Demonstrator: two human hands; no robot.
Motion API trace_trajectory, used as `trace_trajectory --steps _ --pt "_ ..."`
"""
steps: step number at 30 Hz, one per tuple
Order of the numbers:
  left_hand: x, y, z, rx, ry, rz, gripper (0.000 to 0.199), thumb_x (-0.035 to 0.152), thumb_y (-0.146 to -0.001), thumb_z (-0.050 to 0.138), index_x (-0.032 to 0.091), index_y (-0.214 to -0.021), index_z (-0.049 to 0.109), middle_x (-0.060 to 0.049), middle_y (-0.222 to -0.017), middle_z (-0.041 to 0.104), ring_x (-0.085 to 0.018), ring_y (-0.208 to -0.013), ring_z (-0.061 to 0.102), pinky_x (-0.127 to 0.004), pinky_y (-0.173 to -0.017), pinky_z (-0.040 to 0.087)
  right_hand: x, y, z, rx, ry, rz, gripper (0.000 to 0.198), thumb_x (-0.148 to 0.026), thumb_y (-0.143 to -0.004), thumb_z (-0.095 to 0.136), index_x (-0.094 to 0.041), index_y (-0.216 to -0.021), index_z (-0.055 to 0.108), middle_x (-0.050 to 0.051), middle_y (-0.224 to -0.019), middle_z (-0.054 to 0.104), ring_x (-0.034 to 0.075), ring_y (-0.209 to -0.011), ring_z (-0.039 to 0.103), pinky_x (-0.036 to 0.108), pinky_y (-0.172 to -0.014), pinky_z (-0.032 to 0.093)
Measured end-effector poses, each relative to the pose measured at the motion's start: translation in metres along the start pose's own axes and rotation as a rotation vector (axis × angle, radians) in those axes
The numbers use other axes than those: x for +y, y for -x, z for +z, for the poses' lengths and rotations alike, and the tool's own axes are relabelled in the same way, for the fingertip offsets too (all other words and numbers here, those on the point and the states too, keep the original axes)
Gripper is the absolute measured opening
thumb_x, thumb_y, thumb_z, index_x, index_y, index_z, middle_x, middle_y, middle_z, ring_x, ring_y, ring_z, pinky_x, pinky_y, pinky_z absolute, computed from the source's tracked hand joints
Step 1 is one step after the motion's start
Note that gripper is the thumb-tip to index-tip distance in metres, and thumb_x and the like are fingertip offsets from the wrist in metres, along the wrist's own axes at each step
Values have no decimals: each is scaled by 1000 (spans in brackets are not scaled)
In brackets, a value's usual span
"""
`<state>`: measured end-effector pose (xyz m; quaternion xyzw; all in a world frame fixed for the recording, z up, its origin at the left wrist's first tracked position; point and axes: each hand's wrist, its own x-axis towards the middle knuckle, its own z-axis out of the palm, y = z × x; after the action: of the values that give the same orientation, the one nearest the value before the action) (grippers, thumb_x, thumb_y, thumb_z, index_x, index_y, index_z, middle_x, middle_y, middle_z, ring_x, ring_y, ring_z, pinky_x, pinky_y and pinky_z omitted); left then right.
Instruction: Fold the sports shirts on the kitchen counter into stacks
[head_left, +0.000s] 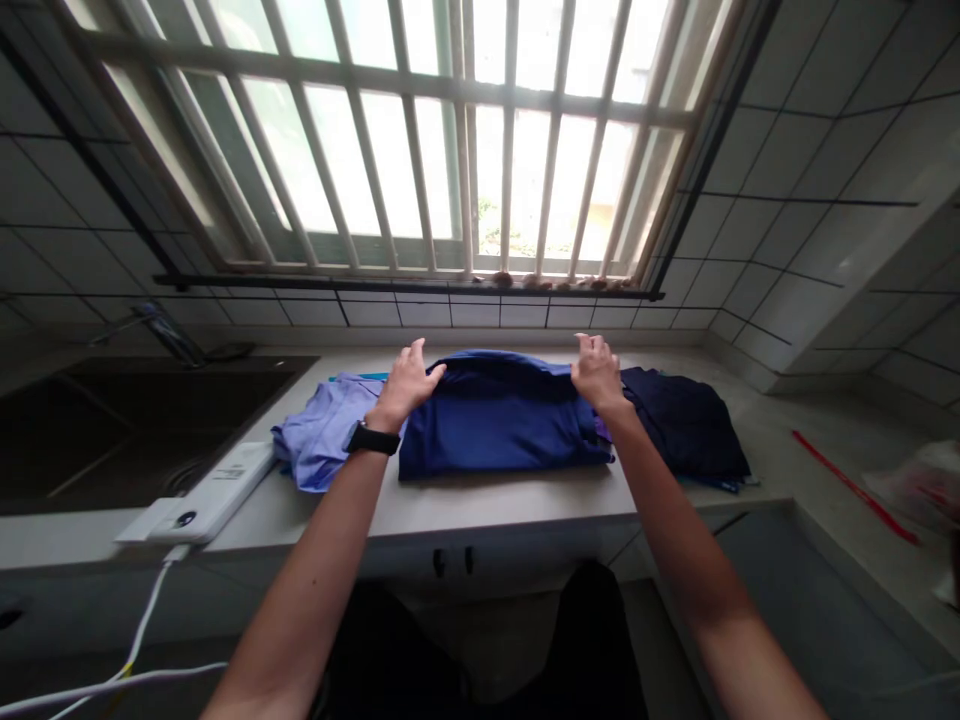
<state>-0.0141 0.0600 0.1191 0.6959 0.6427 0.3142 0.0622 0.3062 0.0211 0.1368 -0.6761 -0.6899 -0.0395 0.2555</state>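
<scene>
Print on the white box (225, 492), left of the left grip (407, 382), was too small to read. That grip, thumb spread, and the right grip (598, 375), fingers curled, were at the far corners of the blue cloth (502, 425); I couldn't tell whether either pinched it. Lilac cloth (319, 430) and navy cloth (686, 425) flanked them; the counter (480, 503) edge ran nearer.

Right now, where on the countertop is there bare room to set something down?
Bare countertop lies between the navy garment and the red strip; a narrower band runs between the blue garment and the counter's front edge. Crowded: lavender garment and white corded device, packed between blue garment and sink.
</scene>
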Motion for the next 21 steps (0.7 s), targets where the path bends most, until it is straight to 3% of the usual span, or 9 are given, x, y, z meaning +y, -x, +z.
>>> trace_trajectory --steps 2,5,7,10,15,18,21 --pt "-10 3 21 -45 -71 81 64 28 -94 59 10 -153 45 -21 -148 58 -30 -136 58 -39 -117 43 -4 15 19 -20 54 11 49 -14 -98 50 -14 -147 55 21 -143 61 30 -131 58 42 -110 47" --pt "-26 26 51 -248 -133 226 57 30 -98 54 18 -154 50 -16 -153 57 -27 -139 56 -37 -117 44 -3 47 47 -250 44 -46 47 -17 -99 50 -18 -146 59 17 -151 57 27 -138 55 37 -113 47" --pt "-34 44 69 -335 -204 239 54 37 -99 54 23 -151 56 -14 -156 56 -29 -144 53 -42 -119 44 0 65 62 -367 39 -27 47 -22 -102 50 -21 -148 59 14 -161 50 27 -146 49 38 -115 46" --pt "-37 65 87 -321 -314 196 51 42 -100 52 27 -147 61 -14 -159 54 -34 -149 46 -51 -121 39 5 78 79 -471 74 68 52 -31 -106 46 -24 -157 51 13 -169 39 33 -150 45 48 -115 47" --pt "-26 64 86 -290 -418 102 62 51 -100 46 16 -150 58 -21 -156 54 -36 -141 53 -47 -114 43 15 60 84 -492 132 20 56 -21 -108 36 -26 -163 44 12 -169 40 30 -146 52 46 -114 48" --pt "-9 60 76 -340 -490 107 62 56 -100 44 11 -137 66 -23 -140 64 -36 -131 59 -44 -108 47 12 46 78 -443 181 -23 61 -8 -103 36 -24 -160 49 10 -167 43 29 -152 44 50 -123 38" --pt "8 76 69 -390 -507 109 61 55 -100 47 5 -126 70 -26 -127 70 -37 -122 64 -41 -100 51 -8 62 75 -399 136 -91 61 -5 -100 39 -18 -158 51 14 -166 44 31 -157 36 54 -127 31"
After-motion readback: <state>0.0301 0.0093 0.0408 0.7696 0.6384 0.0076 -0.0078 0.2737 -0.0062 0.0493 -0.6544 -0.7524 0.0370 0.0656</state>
